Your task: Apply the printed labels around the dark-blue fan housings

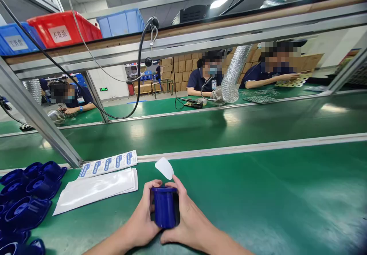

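2 hands hold blue cup; bin reads 不良品.

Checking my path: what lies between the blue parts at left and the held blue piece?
The head view shows white sheets, green tabletop and the left hand between the blue parts and the blue piece.

Two foreground hands, one blue cylindrical part, one white slip, one strip of five printed labels, one red bin and two blue bins were counted.
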Demonstrator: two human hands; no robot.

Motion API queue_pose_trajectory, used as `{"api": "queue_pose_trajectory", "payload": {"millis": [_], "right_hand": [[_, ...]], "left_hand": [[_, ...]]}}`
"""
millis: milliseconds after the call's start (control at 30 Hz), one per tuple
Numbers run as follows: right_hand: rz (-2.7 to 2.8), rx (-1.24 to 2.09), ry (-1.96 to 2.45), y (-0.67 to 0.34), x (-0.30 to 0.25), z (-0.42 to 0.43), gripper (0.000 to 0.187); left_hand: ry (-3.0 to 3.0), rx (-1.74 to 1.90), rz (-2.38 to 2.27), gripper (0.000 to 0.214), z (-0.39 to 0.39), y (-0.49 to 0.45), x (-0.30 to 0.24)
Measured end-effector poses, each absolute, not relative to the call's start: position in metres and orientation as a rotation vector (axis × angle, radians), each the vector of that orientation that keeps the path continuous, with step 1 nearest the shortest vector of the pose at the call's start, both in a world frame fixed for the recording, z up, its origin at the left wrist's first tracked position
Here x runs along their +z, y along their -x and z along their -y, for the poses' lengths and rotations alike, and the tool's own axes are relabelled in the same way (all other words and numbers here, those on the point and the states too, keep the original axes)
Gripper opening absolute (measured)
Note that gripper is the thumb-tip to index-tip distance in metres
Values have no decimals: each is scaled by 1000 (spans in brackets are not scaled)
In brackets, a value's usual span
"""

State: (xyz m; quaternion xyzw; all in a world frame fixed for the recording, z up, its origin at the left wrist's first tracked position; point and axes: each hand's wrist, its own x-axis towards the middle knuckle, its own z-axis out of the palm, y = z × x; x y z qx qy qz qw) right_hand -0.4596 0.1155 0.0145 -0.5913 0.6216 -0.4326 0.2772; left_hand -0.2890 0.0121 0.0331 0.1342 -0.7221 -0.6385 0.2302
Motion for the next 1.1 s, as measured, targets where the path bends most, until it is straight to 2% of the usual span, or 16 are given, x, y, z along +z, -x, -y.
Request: {"api": "queue_pose_trajectory", "payload": {"millis": [200,267,300,333,367,467,533,800,1000,1100], "right_hand": [[-1645,-1333,1593,462,12,-116,174],[-1605,-1395,1584,464,14,-120,174],[-1591,-1456,1582,466,17,-122,168],[-1597,-1543,1574,469,20,-123,154],[-1634,-1646,1556,473,24,-124,132],[-1837,-1906,1475,487,35,-124,51],[-1897,-2005,1416,493,39,-122,28],[-1726,-2102,1119,492,43,-116,24],[-1727,-1981,812,500,53,-118,40],[-1591,-1832,643,494,51,-115,51]], "left_hand": [[-247,-1872,1885,112,-6,288,36],[-212,-1892,1857,114,-4,286,36],[-203,-1916,1846,113,-4,285,35],[-192,-1950,1835,113,-3,284,34],[-181,-1984,1819,113,-2,283,33],[-177,-2038,1795,116,0,280,28],[-184,-2029,1793,115,1,279,26],[-93,-2099,1678,103,-1,277,28],[-504,-1467,1878,85,-4,280,29],[-582,-1279,1908,84,1,280,30]]}}
